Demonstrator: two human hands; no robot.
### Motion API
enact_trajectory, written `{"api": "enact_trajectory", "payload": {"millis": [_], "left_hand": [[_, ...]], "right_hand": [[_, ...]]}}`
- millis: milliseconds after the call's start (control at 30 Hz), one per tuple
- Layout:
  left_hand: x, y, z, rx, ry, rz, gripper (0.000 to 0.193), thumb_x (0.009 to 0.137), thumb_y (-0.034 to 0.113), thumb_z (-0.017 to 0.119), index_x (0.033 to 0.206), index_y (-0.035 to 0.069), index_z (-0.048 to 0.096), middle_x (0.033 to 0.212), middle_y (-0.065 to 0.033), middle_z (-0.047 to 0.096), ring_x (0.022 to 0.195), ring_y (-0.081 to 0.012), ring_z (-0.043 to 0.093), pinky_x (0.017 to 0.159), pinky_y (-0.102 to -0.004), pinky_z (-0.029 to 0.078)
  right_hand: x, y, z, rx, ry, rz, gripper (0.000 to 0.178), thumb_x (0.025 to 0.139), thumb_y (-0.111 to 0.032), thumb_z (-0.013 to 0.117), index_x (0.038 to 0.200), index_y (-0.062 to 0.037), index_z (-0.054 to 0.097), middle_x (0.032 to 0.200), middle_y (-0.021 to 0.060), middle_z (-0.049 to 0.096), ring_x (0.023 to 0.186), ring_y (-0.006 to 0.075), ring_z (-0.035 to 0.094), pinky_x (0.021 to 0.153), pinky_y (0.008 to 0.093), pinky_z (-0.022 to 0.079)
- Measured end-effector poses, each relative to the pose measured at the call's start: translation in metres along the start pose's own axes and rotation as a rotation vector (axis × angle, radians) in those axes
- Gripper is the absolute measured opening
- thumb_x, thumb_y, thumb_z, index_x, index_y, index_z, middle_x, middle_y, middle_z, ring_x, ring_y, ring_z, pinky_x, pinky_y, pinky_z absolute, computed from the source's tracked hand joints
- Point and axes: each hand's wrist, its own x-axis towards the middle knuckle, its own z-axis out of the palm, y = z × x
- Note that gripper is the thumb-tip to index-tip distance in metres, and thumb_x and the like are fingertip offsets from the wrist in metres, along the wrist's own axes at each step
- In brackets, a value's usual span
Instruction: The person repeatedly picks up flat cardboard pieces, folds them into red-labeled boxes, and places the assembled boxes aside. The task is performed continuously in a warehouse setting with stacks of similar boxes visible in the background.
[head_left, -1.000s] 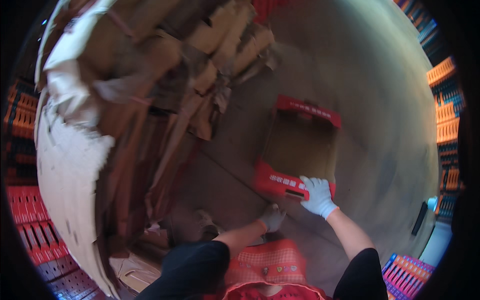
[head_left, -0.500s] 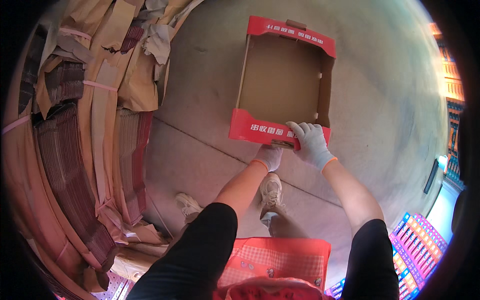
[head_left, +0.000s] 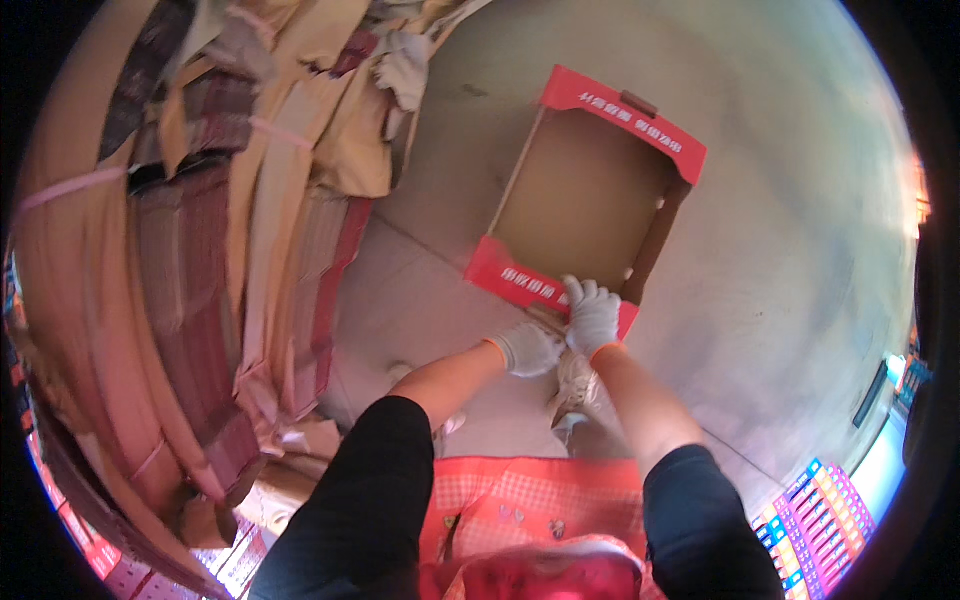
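A shallow open-topped cardboard box (head_left: 570, 205) with red printed end walls and a plain brown inside is tilted in front of me, with nothing visible in it. My gloved right hand (head_left: 594, 312) is closed over the near red wall, close to its right corner, fingers hooked over the rim. Just left of it, my gloved left hand (head_left: 530, 349) is curled against the brown flap (head_left: 545, 316) at the bottom of that wall; its fingertips are partly hidden. Both gloves are pale grey with orange cuffs.
Tall stacks of flat folded cardboard (head_left: 185, 300), wrapped in torn brown paper and pink straps, line the left side. Colourful printed packages (head_left: 820, 525) stand at the lower right. My shoe (head_left: 577, 380) is on the concrete floor (head_left: 790, 270) below the hands.
The view has turned, so the stacks sit further right. The box has rotated clockwise and shifted down in the picture. My left hand shows more beside the near wall; my right keeps its grip.
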Motion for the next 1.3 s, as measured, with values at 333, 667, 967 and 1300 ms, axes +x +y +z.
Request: {"api": "enact_trajectory", "payload": {"millis": [333, 667, 967, 1300], "left_hand": [[-0.237, 0.232, -0.093, -0.600, 1.269, -0.043, 0.053, 0.093, 0.021, 0.063, 0.142, 0.005, 0.049, 0.149, -0.0229, 0.044, 0.138, -0.0406, 0.041, 0.113, -0.0470, 0.036], [-0.600, 0.328, -0.069, 0.052, 1.923, -1.366, 0.055, 0.086, 0.019, 0.066, 0.136, -0.001, 0.054, 0.137, -0.0242, 0.056, 0.130, -0.0413, 0.050, 0.113, -0.0468, 0.035], [-0.778, 0.167, 0.156, -1.433, 2.545, -1.172, 0.095, 0.092, 0.047, 0.067, 0.154, -0.006, 0.018, 0.154, -0.0192, 0.037, 0.141, -0.0272, 0.038, 0.114, -0.0325, 0.031], [-0.771, 0.185, 0.103, -1.563, 2.554, -0.832, 0.096, 0.090, 0.048, 0.068, 0.152, -0.008, 0.022, 0.154, -0.0236, 0.035, 0.142, -0.0281, 0.036, 0.115, -0.0346, 0.030]], "right_hand": [[-0.091, -0.068, -0.122, 0.308, -0.090, -0.171, 0.053, 0.085, -0.021, 0.063, 0.136, -0.0111, 0.050, 0.129, 0.0177, 0.057, 0.116, 0.0380, 0.058, 0.095, 0.0474, 0.049], [-0.293, -0.303, -0.423, 1.085, -0.443, -1.038, 0.020, 0.089, -0.006, 0.070, 0.107, 0.0022, 0.069, 0.100, 0.0098, 0.072, 0.091, 0.0147, 0.068, 0.084, 0.0280, 0.054], [-0.136, -0.543, -0.490, 0.254, 0.678, -0.881, 0.070, 0.086, -0.048, 0.069, 0.135, -0.0006, 0.051, 0.134, 0.0215, 0.055, 0.123, 0.0354, 0.054, 0.104, 0.0467, 0.043], [-0.134, -0.557, -0.518, 0.182, 0.411, -0.697, 0.092, 0.081, -0.050, 0.072, 0.149, -0.0018, 0.033, 0.143, 0.0260, 0.047, 0.129, 0.0414, 0.050, 0.105, 0.0462, 0.043]]}}
